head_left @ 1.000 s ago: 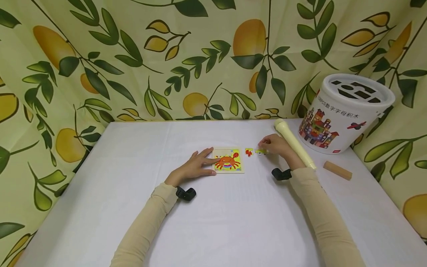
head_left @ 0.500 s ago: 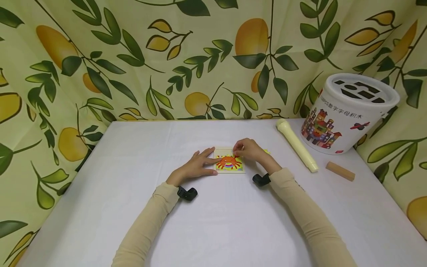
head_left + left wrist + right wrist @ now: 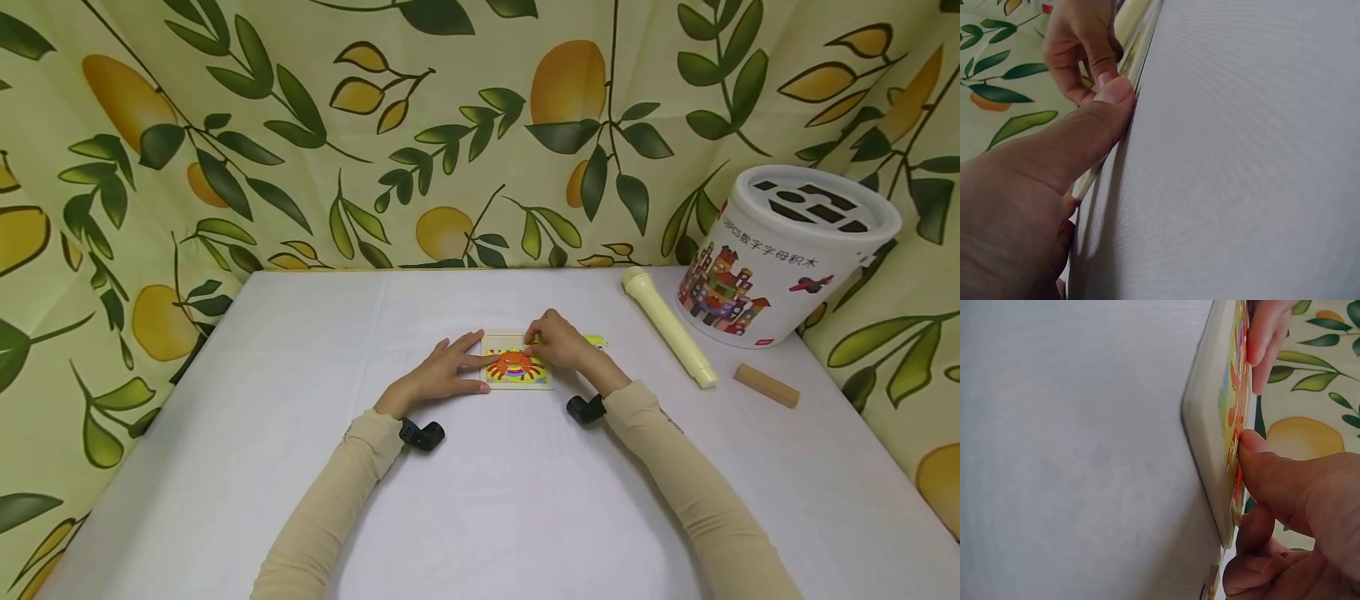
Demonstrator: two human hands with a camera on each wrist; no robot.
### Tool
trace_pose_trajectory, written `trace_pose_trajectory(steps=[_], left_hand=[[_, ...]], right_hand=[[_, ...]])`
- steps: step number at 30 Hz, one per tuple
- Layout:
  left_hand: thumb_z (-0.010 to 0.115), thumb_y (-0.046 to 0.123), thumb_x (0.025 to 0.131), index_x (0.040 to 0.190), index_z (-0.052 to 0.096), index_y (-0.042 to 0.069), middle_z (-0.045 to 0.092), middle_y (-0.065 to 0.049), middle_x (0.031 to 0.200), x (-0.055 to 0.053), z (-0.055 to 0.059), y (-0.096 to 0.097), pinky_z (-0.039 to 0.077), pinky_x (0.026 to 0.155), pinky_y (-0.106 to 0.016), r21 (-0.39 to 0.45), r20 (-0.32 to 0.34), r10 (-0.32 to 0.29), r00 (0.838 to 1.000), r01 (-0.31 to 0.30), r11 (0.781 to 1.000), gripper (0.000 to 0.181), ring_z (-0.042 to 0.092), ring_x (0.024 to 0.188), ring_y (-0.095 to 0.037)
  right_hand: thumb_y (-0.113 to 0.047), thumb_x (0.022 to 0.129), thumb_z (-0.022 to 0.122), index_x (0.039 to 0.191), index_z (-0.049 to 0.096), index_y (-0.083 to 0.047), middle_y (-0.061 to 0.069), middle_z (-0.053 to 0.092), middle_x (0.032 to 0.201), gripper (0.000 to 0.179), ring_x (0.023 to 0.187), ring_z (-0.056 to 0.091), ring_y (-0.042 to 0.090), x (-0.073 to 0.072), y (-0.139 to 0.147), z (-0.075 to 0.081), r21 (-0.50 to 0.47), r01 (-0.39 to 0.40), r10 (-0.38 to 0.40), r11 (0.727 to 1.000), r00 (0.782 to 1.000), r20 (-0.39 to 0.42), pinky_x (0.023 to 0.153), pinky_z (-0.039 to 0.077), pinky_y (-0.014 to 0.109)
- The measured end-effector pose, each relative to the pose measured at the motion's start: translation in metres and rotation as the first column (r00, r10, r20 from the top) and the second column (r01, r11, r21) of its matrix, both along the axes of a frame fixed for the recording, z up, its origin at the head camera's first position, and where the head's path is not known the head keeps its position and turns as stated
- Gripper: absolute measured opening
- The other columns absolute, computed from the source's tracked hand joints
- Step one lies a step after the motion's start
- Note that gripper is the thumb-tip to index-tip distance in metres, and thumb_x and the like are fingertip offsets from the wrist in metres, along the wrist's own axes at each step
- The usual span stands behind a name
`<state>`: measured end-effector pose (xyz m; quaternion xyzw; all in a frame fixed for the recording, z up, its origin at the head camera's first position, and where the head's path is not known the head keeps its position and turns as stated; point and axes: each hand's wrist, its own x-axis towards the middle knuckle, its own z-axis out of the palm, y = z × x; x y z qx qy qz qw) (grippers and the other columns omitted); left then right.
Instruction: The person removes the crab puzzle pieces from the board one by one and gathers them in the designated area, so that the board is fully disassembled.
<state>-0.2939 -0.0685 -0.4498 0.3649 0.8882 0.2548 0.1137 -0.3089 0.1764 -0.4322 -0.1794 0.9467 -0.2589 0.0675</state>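
Observation:
A small square crab jigsaw puzzle [image 3: 517,375] in a pale wooden tray [image 3: 1200,419] lies flat on the white table. My left hand [image 3: 442,372] rests at its left side, fingers spread, one fingertip on the crab and the thumb by the near corner. Over the upper right part, my right hand [image 3: 561,342] pinches a red-and-yellow puzzle piece [image 3: 1237,487] between thumb and curled fingers, right at the tray's surface. Most of that piece is covered by the fingers in the head view. Another puzzle piece [image 3: 598,341], yellow-green, lies beyond the right hand, partly hidden by it.
A cream plastic stick [image 3: 667,325] with a knobbed end lies to the right. Beside it are a wooden block [image 3: 767,385] and a white toy-block bucket [image 3: 780,250] with shape holes in its lid. Fruit-patterned cloth [image 3: 337,167] hangs along the table's back edge.
My right hand has moved left from the loose pieces to the puzzle's upper right, bringing a piece, and its fingers have since shifted slightly there. The left hand stays on the puzzle.

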Motion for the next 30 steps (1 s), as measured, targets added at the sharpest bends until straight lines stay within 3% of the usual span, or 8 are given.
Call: trace_pose_trajectory(steps=[7, 13, 22, 30], left_hand=[[0.065, 0.042, 0.082, 0.133, 0.049, 0.025, 0.019, -0.009, 0.154, -0.001, -0.001, 0.000, 0.004, 0.112, -0.056, -0.004, -0.005, 0.003, 1.000, -0.003, 1.000, 0.056, 0.014, 0.143, -0.025], [0.066, 0.041, 0.082, 0.133, 0.050, 0.025, 0.019, -0.010, 0.154, -0.002, -0.002, 0.001, 0.004, 0.111, -0.057, 0.008, 0.003, 0.003, 1.000, -0.003, 1.000, 0.056, 0.014, 0.143, -0.025], [0.065, 0.041, 0.083, 0.133, 0.050, 0.023, 0.018, -0.010, 0.154, 0.000, 0.001, 0.001, 0.003, 0.111, -0.057, 0.002, 0.004, -0.004, 1.000, 0.004, 1.000, 0.056, 0.012, 0.143, -0.026], [0.066, 0.040, 0.082, 0.133, 0.050, 0.022, 0.019, -0.011, 0.154, -0.001, -0.002, 0.000, 0.004, 0.111, -0.058, 0.013, -0.002, -0.010, 1.000, 0.010, 1.000, 0.056, 0.012, 0.143, -0.027]], right_hand=[[-0.014, 0.084, 0.067, 0.093, 0.061, -0.002, 0.014, 0.048, 0.095, 0.016, 0.083, 0.044, 0.023, 0.003, 0.001, 0.000, -0.010, -0.014, 0.014, 1.000, 1.000, -0.019, 0.077, 0.039, 0.035], [-0.010, 0.082, 0.067, 0.104, 0.057, -0.001, 0.016, 0.055, 0.100, 0.026, 0.091, 0.050, 0.025, -0.002, 0.005, 0.000, -0.068, 0.042, -0.041, 0.997, 0.999, 0.014, 0.084, 0.043, 0.038], [-0.005, 0.087, 0.058, 0.096, 0.066, -0.001, 0.011, 0.060, 0.088, 0.013, 0.077, 0.048, 0.019, -0.007, 0.015, 0.002, -0.223, 0.066, -0.057, 0.973, 0.997, 0.044, 0.068, 0.039, 0.027], [-0.011, 0.091, 0.056, 0.097, 0.065, 0.000, 0.009, 0.057, 0.084, 0.016, 0.059, 0.041, 0.015, -0.012, 0.022, 0.003, -0.325, 0.159, -0.107, 0.932, 0.979, 0.174, 0.048, 0.035, 0.022]])
